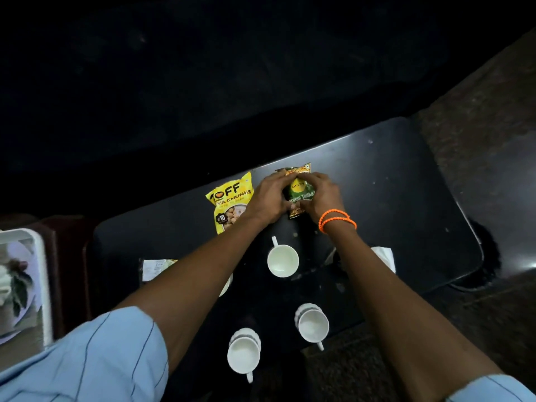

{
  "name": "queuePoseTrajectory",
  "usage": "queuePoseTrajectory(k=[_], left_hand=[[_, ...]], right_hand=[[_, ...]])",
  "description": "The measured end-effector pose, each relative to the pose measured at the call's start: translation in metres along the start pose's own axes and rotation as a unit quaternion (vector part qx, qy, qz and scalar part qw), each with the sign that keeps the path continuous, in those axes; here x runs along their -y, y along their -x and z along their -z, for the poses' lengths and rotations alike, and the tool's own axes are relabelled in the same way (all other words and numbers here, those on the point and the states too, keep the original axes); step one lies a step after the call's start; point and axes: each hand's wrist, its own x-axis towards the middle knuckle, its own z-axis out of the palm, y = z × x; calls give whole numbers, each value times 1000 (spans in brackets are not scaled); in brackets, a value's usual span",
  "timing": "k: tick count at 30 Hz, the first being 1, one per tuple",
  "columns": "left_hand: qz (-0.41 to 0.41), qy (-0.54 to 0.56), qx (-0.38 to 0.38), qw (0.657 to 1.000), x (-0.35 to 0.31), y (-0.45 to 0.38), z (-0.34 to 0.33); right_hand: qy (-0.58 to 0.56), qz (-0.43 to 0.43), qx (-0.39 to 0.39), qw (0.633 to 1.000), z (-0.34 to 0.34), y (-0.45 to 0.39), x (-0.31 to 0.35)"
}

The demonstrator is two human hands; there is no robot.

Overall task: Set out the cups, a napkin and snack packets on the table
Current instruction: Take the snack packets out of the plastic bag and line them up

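Three cups (243, 355) stand upright toward the tabletop (406, 184) near edge; a napkin (384, 256) lies right. At the far edge, left hand (268, 198) and right hand (322, 195) grip the green packet (300, 192) (yellow packet (230, 200) beside). Placement step; next, release it flat.

Yellow packet (230, 200), green packet (300, 192), white cups (282, 261), black table (391, 184), orange wristbands (336, 220), pale-blue striped sleeve (95, 361).

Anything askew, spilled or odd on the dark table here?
No spill or damage shows. One oddity: a third snack packet near the table's left edge lies back side up, partly under the left forearm, unlike the face-up yellow packet.
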Motion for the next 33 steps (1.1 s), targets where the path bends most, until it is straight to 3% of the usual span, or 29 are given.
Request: queuePoseTrajectory(k=[9,11,14,17,21,25,27,30,33], left_hand=[[23,29,-1,999,6,0,7],[55,85,-40,994,9,7,19],[106,184,-170,962,23,33,44],[174,204,-335,903,54,93,68],[335,219,-450,799,105,193,70],[510,227,-428,711,139,264,43],[564,337,-383,649,144,276,30],[508,560,-323,570,139,273,32],[468,627,-345,519,143,259,41]], right_hand=[[40,-3,-12,999,-2,1,4],[70,-8,-24,997,0,5,10],[54,23,-59,997,-1,12,33],[-10,82,-40,996,-20,22,78],[-18,131,135,982,-71,42,145],[38,201,251,946,-135,62,194],[98,210,289,929,-163,70,208],[171,182,334,909,-193,79,212],[157,136,351,913,-204,79,206]])
